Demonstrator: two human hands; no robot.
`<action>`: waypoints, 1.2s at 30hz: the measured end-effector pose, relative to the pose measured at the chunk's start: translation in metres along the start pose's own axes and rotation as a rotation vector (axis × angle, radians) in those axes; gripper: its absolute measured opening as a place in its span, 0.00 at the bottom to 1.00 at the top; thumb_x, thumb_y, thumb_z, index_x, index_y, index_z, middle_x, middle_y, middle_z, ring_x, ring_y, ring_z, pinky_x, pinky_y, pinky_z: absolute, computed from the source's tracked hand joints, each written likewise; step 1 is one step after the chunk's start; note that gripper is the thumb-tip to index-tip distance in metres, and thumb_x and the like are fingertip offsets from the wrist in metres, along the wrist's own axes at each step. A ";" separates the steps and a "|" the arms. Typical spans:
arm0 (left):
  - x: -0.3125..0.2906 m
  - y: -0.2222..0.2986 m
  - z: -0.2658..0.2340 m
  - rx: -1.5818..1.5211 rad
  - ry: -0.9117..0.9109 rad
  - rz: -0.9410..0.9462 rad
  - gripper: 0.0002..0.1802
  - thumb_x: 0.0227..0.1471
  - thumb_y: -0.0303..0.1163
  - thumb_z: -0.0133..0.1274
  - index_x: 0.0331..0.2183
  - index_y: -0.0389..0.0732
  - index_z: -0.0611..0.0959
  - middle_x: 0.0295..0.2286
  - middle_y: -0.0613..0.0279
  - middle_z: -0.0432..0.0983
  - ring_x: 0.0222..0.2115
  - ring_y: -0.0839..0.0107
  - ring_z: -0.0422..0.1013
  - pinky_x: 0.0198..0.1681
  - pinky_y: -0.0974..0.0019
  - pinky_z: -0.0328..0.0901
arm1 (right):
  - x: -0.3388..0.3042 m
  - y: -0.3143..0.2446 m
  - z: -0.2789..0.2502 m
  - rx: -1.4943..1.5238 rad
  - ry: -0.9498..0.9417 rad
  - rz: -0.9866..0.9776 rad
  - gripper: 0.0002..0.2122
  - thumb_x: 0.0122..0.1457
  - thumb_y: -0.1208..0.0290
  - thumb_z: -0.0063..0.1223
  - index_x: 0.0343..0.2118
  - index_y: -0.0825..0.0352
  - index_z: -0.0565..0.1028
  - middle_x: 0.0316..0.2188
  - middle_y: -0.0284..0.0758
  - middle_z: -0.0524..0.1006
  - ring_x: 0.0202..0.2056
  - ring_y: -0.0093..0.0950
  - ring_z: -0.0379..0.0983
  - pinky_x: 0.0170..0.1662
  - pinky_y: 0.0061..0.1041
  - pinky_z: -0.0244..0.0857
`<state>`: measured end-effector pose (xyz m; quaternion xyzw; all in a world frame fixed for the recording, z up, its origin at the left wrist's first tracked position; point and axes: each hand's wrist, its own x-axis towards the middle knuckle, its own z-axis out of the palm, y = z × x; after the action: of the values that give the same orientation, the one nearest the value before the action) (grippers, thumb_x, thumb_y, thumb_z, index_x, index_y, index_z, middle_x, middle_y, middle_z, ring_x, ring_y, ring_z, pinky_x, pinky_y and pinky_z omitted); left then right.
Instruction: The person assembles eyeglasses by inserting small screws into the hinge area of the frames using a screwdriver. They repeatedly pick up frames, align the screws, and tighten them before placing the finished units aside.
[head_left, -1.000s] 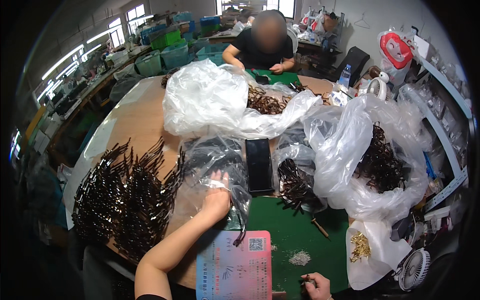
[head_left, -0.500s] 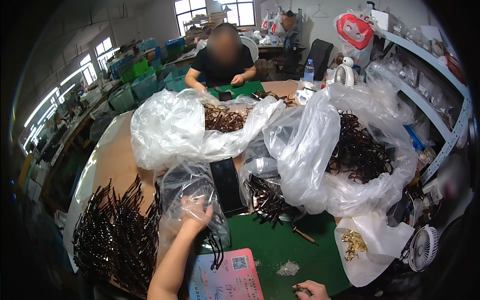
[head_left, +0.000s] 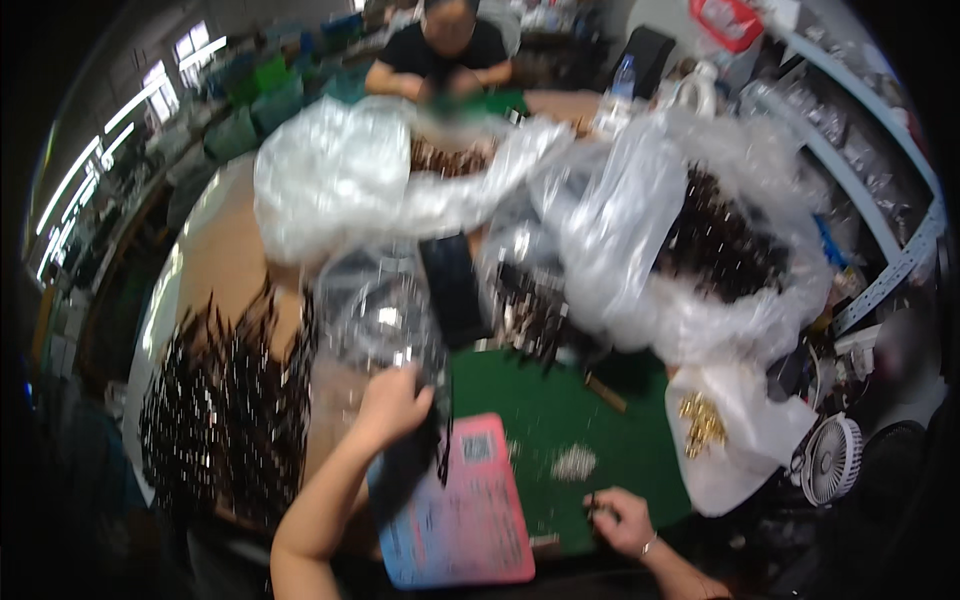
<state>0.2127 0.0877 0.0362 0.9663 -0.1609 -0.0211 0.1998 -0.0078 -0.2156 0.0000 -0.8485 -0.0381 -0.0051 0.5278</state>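
My left hand (head_left: 392, 405) is at the near side of a clear plastic bag (head_left: 375, 310); its fingers are blurred, partly turned away. Beside it, a few thin dark strips (head_left: 443, 452) hang over a pink-and-blue printed card (head_left: 455, 530). Over the green mat (head_left: 550, 400), at the near right, my right hand (head_left: 625, 523) pinches a small dark piece (head_left: 600, 505) whose kind is unclear. Just beyond it lies a small heap of tiny silvery bits (head_left: 573, 462). A thin tool with a brown handle (head_left: 606, 392) rests farther up the mat.
Many long dark glossy strips (head_left: 230, 420) lie at left. A black tray (head_left: 453, 290) and large plastic bags (head_left: 615, 250) of dark pieces stand beyond. Gold parts (head_left: 703, 425) sit on white sheeting, beside a small fan (head_left: 832, 460). A person (head_left: 440, 60) sits opposite.
The view has tilted down and blurred. My left hand, under the bag's clear film before, now shows at its near side. More of my right hand and wrist is visible, still pinching the dark piece.
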 end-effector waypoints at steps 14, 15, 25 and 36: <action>-0.119 0.002 0.013 -0.245 0.160 0.044 0.19 0.43 0.31 0.56 0.39 0.37 0.74 0.33 0.52 0.72 0.26 0.63 0.72 0.32 0.64 0.67 | -0.002 0.004 0.010 0.080 0.059 0.047 0.09 0.51 0.73 0.49 0.34 0.70 0.74 0.26 0.37 0.75 0.24 0.25 0.72 0.30 0.21 0.66; -0.121 0.011 0.015 -0.241 0.130 0.002 0.18 0.44 0.31 0.56 0.39 0.38 0.74 0.32 0.52 0.72 0.24 0.64 0.72 0.31 0.64 0.67 | -0.004 0.004 0.009 0.069 0.067 0.047 0.09 0.51 0.72 0.49 0.34 0.70 0.74 0.26 0.37 0.75 0.24 0.25 0.72 0.30 0.21 0.66; -0.045 0.020 0.063 -0.248 0.344 0.111 0.22 0.43 0.31 0.56 0.41 0.37 0.71 0.31 0.45 0.70 0.32 0.48 0.69 0.34 0.52 0.64 | -0.006 -0.005 0.004 0.040 0.098 0.041 0.09 0.53 0.71 0.50 0.35 0.70 0.75 0.24 0.34 0.76 0.24 0.20 0.73 0.30 0.19 0.66; -0.100 0.013 0.018 -0.577 0.189 0.093 0.12 0.52 0.27 0.46 0.38 0.32 0.77 0.25 0.55 0.75 0.25 0.70 0.71 0.30 0.69 0.65 | -0.007 0.005 0.004 0.131 0.028 0.124 0.10 0.54 0.69 0.51 0.37 0.69 0.74 0.27 0.32 0.76 0.28 0.19 0.72 0.34 0.18 0.66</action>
<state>0.1118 0.1015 0.0227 0.8590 -0.1729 0.0333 0.4808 -0.0150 -0.2145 -0.0064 -0.8126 0.0214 0.0183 0.5821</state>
